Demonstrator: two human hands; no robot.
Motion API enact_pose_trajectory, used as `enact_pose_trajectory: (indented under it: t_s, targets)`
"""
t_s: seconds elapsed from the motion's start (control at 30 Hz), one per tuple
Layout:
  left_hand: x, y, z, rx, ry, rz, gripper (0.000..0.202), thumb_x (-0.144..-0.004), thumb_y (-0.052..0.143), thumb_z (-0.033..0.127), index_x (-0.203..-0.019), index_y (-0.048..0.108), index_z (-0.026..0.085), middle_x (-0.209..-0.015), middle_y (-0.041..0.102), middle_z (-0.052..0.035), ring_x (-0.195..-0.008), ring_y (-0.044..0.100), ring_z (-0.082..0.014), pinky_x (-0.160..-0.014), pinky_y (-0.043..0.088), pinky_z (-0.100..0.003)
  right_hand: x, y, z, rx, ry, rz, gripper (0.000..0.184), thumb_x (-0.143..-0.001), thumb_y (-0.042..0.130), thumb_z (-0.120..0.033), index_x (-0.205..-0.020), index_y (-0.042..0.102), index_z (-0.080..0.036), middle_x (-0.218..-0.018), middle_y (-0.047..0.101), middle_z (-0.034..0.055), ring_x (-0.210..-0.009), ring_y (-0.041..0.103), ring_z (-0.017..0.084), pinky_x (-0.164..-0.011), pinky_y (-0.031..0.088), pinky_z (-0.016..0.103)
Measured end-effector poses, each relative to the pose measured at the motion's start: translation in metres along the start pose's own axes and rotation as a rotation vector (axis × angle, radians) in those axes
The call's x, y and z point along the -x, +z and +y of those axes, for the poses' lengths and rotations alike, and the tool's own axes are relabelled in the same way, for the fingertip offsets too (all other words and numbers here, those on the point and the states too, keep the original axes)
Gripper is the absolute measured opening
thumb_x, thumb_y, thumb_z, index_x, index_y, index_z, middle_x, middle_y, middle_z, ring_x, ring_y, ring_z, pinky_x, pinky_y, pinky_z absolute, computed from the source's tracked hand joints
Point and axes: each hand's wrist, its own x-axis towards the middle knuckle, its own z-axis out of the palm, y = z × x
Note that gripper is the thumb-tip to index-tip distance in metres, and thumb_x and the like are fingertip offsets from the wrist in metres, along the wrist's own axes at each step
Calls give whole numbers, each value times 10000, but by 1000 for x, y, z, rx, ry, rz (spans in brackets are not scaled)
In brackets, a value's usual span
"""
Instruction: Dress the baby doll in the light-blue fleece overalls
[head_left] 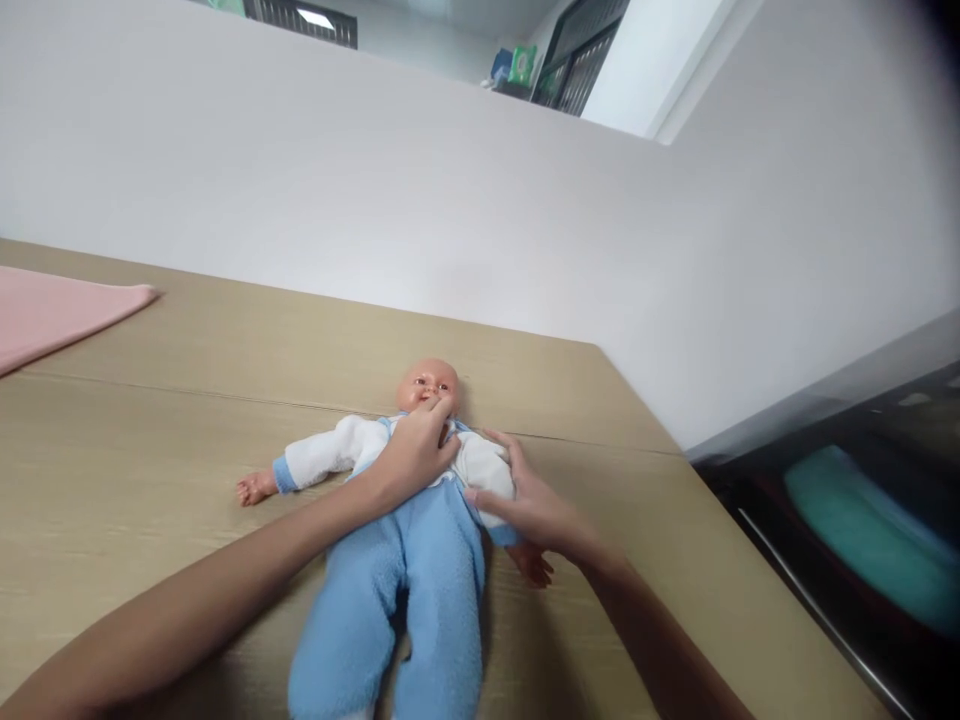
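Observation:
A baby doll (pixel 409 560) lies on its back on the wooden table (pixel 187 400), head away from me. It wears a blue fleece romper with white sleeves. My left hand (pixel 416 450) rests on the doll's chest, its fingers curled and pinching the clothing just under the chin. My right hand (pixel 525 500) lies over the doll's white sleeve and side, fingers curved around the arm. The doll's other arm stretches out to the left, bare hand showing.
A pink cloth (pixel 52 315) lies at the table's far left. A white wall runs behind the table. At the right, past the table edge, a dark glossy surface (pixel 862 520) shows a teal shape.

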Motion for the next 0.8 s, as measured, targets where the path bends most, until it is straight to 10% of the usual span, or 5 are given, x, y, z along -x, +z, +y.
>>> enact_pose_trajectory:
  t_s: [0.3,0.6,0.8]
  targets:
    - [2,-1,-5,24,27,1,174,-956,588,125,-1085,579,242,-1001,710,-74,-933,680,-292,-823,529,-403,8,-92,-1,675,-162,-294,622,-990,734,-244,-1604,660,-318,-1451,814,91,-1229,780,341,-1006,568,391]
    - [33,-25,3,124,192,158,241,-1129,619,298,-1358,581,233,-1443,618,-158,-1453,592,-332,-1235,492,-516,8,-71,39,803,-169,-211,484,-1045,688,-323,-1521,672,-238,-1439,793,145,-1265,743,390,-1114,553,544]
    - [81,-58,-8,113,-20,193,196,-1180,491,298,-1312,626,244,-1344,682,-110,-1296,639,-293,-1157,488,-481,38,-16,32,694,-371,272,517,-993,642,-250,-1504,689,-180,-1609,632,238,-1535,532,480,-1276,406,708]
